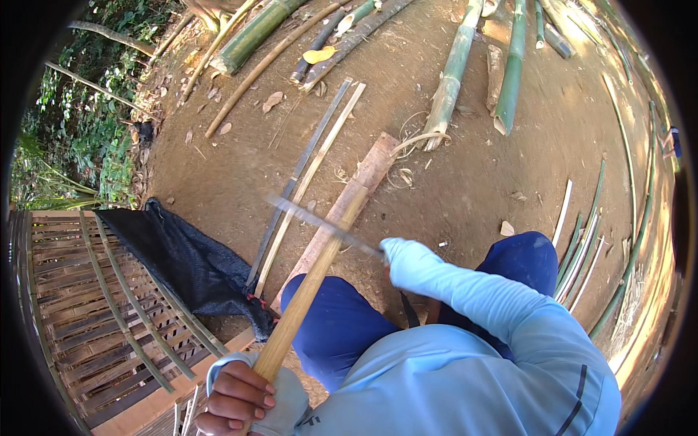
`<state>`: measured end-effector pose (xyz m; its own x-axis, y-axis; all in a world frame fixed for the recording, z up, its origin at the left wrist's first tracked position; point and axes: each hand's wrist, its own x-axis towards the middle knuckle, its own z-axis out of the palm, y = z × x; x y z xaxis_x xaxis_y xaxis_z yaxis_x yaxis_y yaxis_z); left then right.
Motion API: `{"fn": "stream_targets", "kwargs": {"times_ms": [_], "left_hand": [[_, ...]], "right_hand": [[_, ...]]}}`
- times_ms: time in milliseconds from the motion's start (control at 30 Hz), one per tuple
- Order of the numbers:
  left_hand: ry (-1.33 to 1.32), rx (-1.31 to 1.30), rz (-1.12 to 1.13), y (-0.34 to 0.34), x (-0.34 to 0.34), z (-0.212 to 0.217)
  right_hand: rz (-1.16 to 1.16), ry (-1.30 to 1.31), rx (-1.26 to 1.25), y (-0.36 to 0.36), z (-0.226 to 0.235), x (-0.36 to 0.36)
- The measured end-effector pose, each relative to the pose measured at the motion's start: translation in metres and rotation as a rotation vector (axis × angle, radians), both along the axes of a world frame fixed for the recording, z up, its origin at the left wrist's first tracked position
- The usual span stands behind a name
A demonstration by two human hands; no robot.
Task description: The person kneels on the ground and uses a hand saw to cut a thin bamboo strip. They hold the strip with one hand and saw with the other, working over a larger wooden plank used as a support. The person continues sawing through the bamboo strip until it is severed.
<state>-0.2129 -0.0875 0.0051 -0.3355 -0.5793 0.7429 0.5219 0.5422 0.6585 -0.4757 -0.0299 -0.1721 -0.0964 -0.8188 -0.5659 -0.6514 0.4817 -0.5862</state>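
Note:
My left hand point(236, 398) is wrapped round the near end of a split bamboo strip point(309, 298). The strip slants up and away from me, and its far end lies over a flat wooden plank point(374, 163). Crossing above the strip is the long blade of a knife point(316, 220), slightly blurred. The knife runs out of my right hand point(387, 254), whose fingers are mostly hidden by the light blue sleeve. Thin curled shavings point(418, 139) hang at the plank's far end.
Cut green bamboo poles point(454, 69) lie on the dirt ahead. Two long slats point(309, 171) lie left of the plank. A slatted bamboo platform point(120, 305) and black netting point(193, 251) are at the left. Thin bamboo strips point(578, 254) lie to the right.

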Motion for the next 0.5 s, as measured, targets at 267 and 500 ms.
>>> {"fn": "stream_targets", "kwargs": {"times_ms": [267,500], "left_hand": [[0.123,-0.141,-0.138,-0.019,-0.004,-0.016],[0.04,-0.017,-0.068,-0.014,0.01,-0.014]], "right_hand": [[-0.016,-0.054,-0.062,-0.001,-0.01,0.005],[0.041,-0.022,-0.016,-0.009,0.017,0.006]]}}
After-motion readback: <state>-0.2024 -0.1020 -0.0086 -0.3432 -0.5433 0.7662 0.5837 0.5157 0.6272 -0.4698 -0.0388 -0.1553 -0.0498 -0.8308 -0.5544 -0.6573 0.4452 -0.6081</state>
